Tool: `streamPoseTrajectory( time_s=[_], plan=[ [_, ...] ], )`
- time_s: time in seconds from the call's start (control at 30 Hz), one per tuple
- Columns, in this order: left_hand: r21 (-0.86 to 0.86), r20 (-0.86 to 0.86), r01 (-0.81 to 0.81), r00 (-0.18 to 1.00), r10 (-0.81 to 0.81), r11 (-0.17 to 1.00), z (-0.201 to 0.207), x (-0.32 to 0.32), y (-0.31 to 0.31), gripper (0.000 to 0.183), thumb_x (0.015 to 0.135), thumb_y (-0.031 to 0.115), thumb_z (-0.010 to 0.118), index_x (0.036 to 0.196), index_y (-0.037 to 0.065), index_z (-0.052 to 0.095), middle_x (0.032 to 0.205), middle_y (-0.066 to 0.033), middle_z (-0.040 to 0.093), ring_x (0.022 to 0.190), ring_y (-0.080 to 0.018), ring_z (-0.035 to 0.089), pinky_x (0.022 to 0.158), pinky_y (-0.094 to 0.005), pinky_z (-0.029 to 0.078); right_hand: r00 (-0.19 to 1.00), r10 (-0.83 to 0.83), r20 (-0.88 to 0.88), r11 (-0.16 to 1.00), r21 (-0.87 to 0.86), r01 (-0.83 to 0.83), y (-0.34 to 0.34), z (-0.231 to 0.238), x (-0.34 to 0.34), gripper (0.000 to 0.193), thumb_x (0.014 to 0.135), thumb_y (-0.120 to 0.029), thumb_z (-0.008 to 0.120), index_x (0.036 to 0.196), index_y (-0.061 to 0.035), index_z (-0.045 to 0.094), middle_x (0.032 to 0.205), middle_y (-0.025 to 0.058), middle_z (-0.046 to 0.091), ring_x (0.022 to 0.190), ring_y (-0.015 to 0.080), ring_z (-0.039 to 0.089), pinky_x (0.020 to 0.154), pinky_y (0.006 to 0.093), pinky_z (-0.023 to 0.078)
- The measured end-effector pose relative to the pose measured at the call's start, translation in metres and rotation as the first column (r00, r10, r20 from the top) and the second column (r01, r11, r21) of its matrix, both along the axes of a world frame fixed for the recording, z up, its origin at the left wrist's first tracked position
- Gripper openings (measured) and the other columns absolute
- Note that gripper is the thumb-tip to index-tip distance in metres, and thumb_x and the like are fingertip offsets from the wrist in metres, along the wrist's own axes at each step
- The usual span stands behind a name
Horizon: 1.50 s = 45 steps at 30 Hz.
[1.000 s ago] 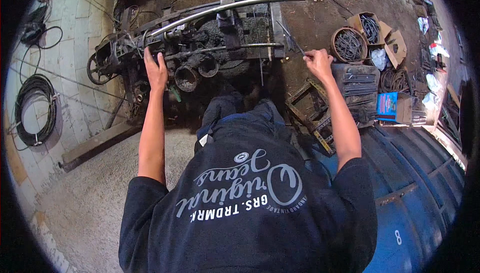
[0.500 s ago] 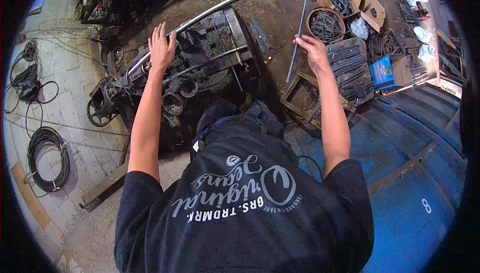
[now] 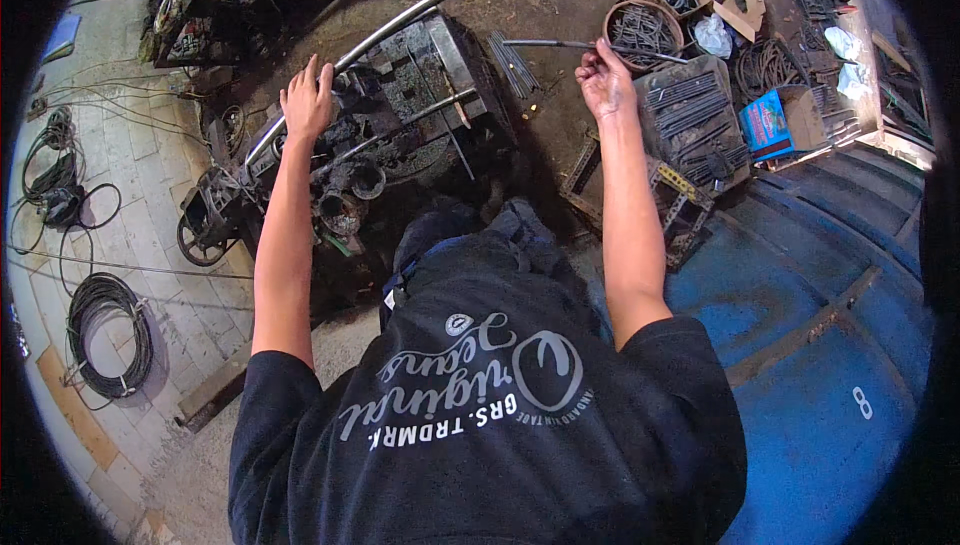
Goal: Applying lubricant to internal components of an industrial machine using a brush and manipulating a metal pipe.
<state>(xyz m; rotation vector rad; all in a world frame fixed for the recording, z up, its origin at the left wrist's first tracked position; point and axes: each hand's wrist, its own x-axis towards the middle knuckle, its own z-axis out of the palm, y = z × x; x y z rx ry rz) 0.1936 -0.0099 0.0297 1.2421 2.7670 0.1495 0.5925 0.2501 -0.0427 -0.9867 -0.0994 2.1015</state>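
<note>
My right hand (image 3: 606,85) pinches a thin dark metal rod (image 3: 550,43) near its middle. The rod lies almost level across the view, its right part passing over a round tub (image 3: 612,25) of short metal pieces. On the other side, my left hand (image 3: 307,100) has its fingers stretched out beside a long shiny metal bar (image 3: 395,23). Whether it rests on that bar cannot be made out. Below the bar stands a grimy machine (image 3: 410,70) covered in dark shavings, with a handwheel (image 3: 203,235) at its left end.
Rods (image 3: 685,110) lie in rows on a tray at the right, near a metal frame (image 3: 680,207) and open cardboard boxes (image 3: 740,3). More rods (image 3: 513,65) lie on the floor behind the machine. Coiled cable (image 3: 82,340) sits on the left tiles; blue sheet metal (image 3: 800,345) spans the right.
My right hand has moved left and turned the rod from nearly upright to nearly level. My left hand stays by the shiny bar. The whole view has shifted slightly.
</note>
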Motion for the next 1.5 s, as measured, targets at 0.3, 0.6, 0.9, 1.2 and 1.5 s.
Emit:
streamPoseTrajectory(
  time_s=[0.3,0.6,0.9,1.2,1.5],
  plan=[
    [-0.032,0.099,0.05,0.994,-0.046,0.998,0.002,-0.011,-0.003,0.064,0.097,0.061,0.034,0.141,0.016,0.048,0.131,-0.0143,0.058,0.127,-0.0321,0.05,0.111,-0.059,0.023,0.899,-0.124,0.419,0.992,0.056,0.111,-0.009,-0.082,-0.001,0.024,0.081,-0.005,0.074,0.074,-0.0087,0.051,0.068,0.005,0.057,0.058,0.0134,0.055,0.046,0.0288,0.04],
    [0.005,0.037,0.084,0.996,-0.084,0.996,0.008,0.0,0.005,0.053,0.1,0.051,0.038,0.134,0.013,0.055,0.127,-0.0131,0.06,0.121,-0.0315,0.053,0.106,-0.0459,0.031,-0.084,-0.01,0.996,0.688,-0.054,-0.724,-0.017,-0.185,0.025,0.02,0.076,-0.02,0.077,0.087,-0.0067,0.068,0.088,0.0172,0.069,0.088,0.0365,0.067,0.078,0.0456,0.052],
    [0.017,0.015,0.095,0.995,-0.095,0.995,0.014,0.005,0.007,0.048,0.101,0.044,0.042,0.132,0.01,0.057,0.123,-0.0135,0.062,0.117,-0.0302,0.055,0.103,-0.0401,0.034,-0.271,0.015,0.963,0.473,-0.246,-0.846,0.016,-0.227,0.006,0.016,0.079,-0.017,0.07,0.09,-0.0052,0.071,0.092,0.0226,0.068,0.093,0.0401,0.066,0.081,0.0468,0.053],
    [-0.002,0.045,0.087,0.995,-0.087,0.996,0.014,0.007,0.009,0.049,0.101,0.045,0.041,0.133,0.011,0.056,0.126,-0.0117,0.061,0.121,-0.0282,0.053,0.107,-0.0413,0.03,-0.141,-0.059,0.988,0.53,-0.089,-0.843,0.083,-0.242,-0.064,0.023,0.079,-0.019,0.073,0.094,-0.0019,0.072,0.095,0.023,0.069,0.092,0.0408,0.067,0.082,0.0461,0.053],
    [-0.032,0.063,0.056,0.997,-0.054,0.998,0.013,0.005,0.013,0.053,0.1,0.052,0.039,0.137,0.017,0.054,0.129,-0.0078,0.059,0.125,-0.0268,0.05,0.114,-0.0523,0.018,0.026,0.19,0.981,0.594,-0.094,-0.799,-0.027,-0.273,0.022,0.027,0.082,-0.03,0.074,0.083,-0.0031,0.073,0.069,0.0073,0.069,0.064,0.0163,0.064,0.064,0.0331,0.049]
  ],
)
